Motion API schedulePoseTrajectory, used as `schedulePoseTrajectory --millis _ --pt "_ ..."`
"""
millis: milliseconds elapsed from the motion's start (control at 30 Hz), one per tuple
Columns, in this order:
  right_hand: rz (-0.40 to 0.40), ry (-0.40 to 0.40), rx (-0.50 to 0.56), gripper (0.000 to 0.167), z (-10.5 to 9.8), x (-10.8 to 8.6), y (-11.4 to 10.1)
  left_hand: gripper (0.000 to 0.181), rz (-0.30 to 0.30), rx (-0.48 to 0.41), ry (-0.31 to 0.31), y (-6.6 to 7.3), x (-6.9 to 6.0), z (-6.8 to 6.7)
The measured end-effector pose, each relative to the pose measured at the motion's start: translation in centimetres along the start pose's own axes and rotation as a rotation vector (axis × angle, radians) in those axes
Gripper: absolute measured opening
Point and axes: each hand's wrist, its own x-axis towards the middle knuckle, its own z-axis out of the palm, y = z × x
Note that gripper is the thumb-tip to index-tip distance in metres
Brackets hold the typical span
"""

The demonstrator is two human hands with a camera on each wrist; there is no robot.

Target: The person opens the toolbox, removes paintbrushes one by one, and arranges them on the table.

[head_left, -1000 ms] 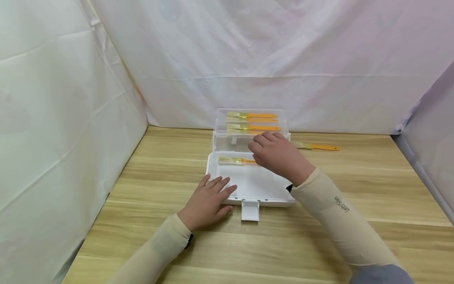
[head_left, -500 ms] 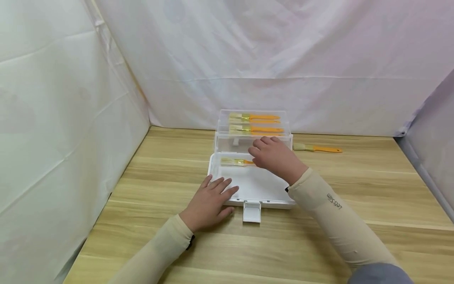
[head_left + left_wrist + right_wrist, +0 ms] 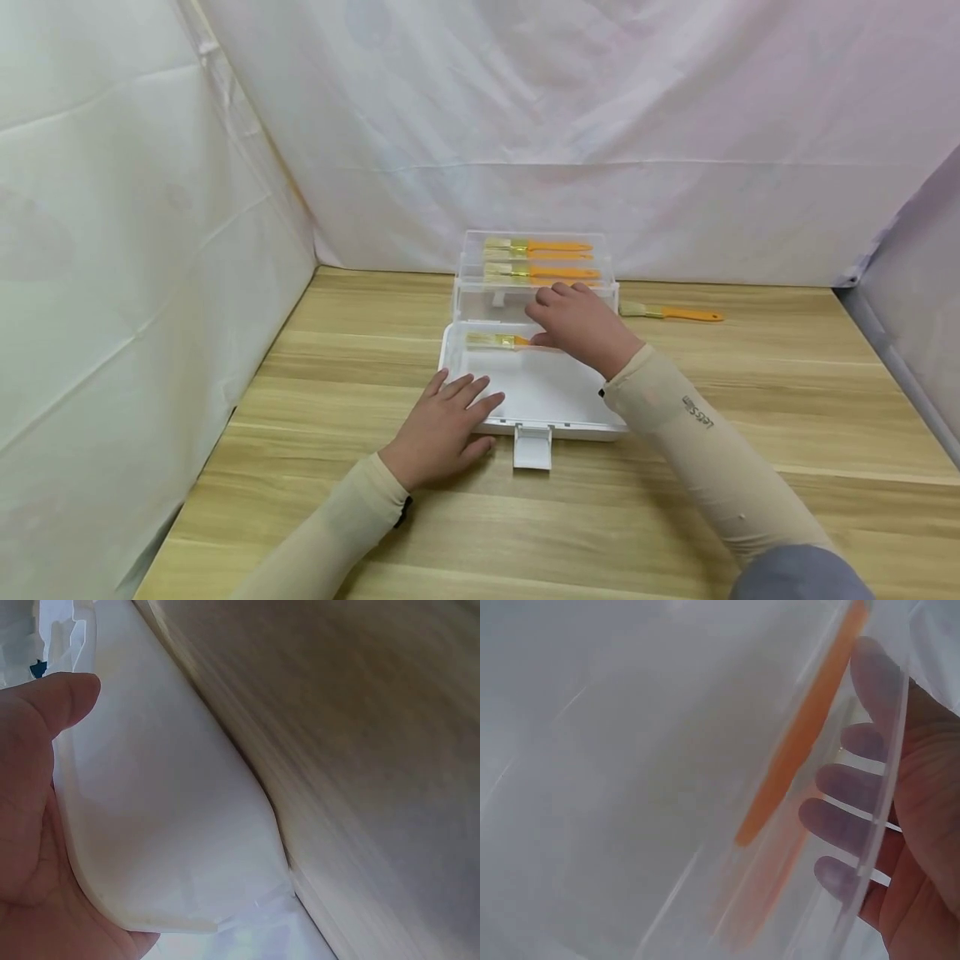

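Note:
An opened case has a white front half (image 3: 540, 392) and a clear back half (image 3: 480, 304). One brush with pale bristles (image 3: 489, 341) and an orange handle (image 3: 810, 724) lies along the rear of the white half. Above that handle is my right hand (image 3: 585, 329), its thumb touching or very near it; the fingers (image 3: 847, 787) show spread behind translucent plastic. My left hand (image 3: 442, 429) rests with spread fingers at the front left corner; in the left wrist view its thumb (image 3: 75, 697) lies against the case's side.
Several orange-handled brushes (image 3: 562, 272) lie in the clear back half. Another brush (image 3: 690, 315) lies on the wooden table (image 3: 750, 367), right of the case. A white latch flap (image 3: 532, 450) sticks out in front. White cloth (image 3: 562, 100) hangs behind and at the sides.
The view has shifted slightly. My right hand has lowered a little toward the single brush's handle, its thumb now showing beside it. My left hand has stayed at the case's corner.

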Motion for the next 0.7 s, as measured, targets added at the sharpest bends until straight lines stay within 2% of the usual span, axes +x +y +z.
schedulePoseTrajectory --millis 433,700 --pt "-0.015 -0.009 -0.007 0.018 0.18 0.16 -0.15 0.056 -0.002 0.029 0.004 0.01 0.02 -0.03" --pt "-0.006 -0.040 0.031 0.017 0.23 0.27 -0.22 0.056 0.000 0.028 -0.004 0.03 -0.14 -0.09"
